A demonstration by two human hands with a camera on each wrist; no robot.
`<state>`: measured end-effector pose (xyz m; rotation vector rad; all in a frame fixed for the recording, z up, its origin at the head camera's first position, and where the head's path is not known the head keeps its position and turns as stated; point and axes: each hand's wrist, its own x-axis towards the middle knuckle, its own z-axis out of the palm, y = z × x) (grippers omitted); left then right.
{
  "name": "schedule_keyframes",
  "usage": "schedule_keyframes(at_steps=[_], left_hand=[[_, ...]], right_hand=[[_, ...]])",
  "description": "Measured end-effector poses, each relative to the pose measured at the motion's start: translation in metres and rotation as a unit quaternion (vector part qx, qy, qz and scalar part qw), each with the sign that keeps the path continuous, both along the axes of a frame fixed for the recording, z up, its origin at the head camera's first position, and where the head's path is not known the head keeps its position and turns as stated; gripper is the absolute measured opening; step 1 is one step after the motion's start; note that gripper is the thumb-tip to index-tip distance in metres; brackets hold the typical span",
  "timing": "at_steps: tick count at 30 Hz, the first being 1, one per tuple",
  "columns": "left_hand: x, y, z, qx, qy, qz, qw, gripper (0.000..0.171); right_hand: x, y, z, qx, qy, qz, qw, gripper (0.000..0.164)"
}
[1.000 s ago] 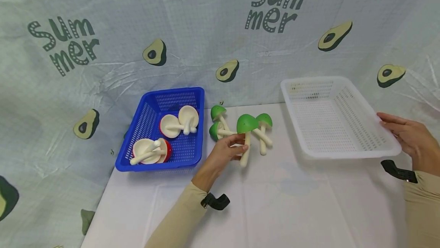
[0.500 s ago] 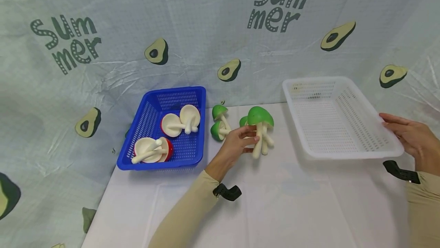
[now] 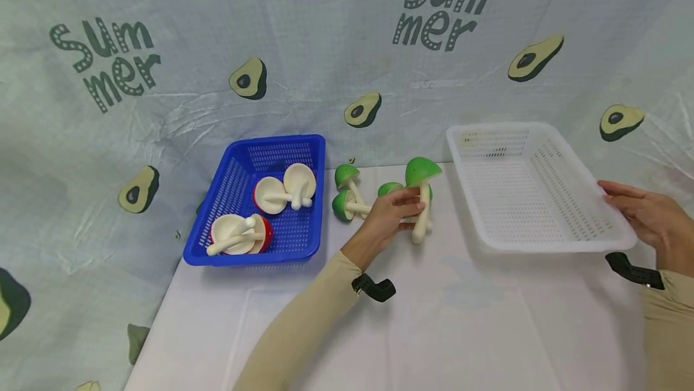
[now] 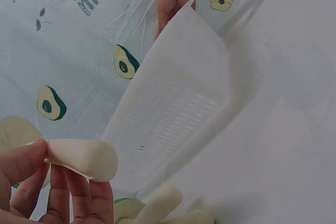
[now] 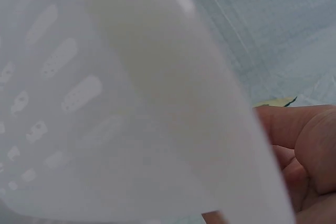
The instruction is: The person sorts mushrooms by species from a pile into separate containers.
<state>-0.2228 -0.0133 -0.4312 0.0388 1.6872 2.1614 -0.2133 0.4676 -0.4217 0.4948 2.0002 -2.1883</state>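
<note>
In the head view, the left hand (image 3: 391, 215) is gripping a green-capped mushroom (image 3: 423, 173) by its pale stem, cap uppermost, near the back edge of the worktop (image 3: 461, 331). Two other green mushrooms (image 3: 344, 203) are lying by that edge, left of the hand, and more are showing partly behind its fingers. The right hand (image 3: 653, 215) is holding the right rim of a white basket (image 3: 553, 245), which is sitting toward the worktop's back right. At the back left corner, a blue basket (image 3: 249, 258) is holding red-capped mushrooms (image 3: 267, 197), their pale undersides facing up. In the left wrist view, thumb and fingers are pinching the stem, its end pointing right in front of the white basket, while other stems are lying below. In the right wrist view, fingers are lying against the basket's blurred rim, one fingertip showing beneath it.
</note>
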Motion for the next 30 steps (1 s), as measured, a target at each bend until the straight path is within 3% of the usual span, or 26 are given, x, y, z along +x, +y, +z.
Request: schedule_keyframes(at_steps=[9, 19, 25, 30], left_hand=[[-0.014, 0.019, 0.003, 0.012, -0.003, 0.028, 0.9995, 0.034], [-0.027, 0.040, 0.005, -0.006, -0.010, 0.062, 0.9980, 0.026], [-0.031, 0.050, 0.008, -0.008, -0.006, 0.063, 0.9979, 0.025], [-0.033, 0.056, 0.009, -0.004, -0.003, 0.061, 0.9981, 0.025]], right_hand=[[-0.002, 0.002, 0.001, -0.017, 0.001, 0.012, 1.000, 0.029], [-0.004, 0.004, -0.002, -0.034, 0.000, 0.015, 0.999, 0.025], [-0.004, 0.002, 0.000, -0.047, -0.003, 0.012, 0.999, 0.026], [-0.003, 0.004, -0.002, -0.025, -0.004, 0.011, 1.000, 0.024]])
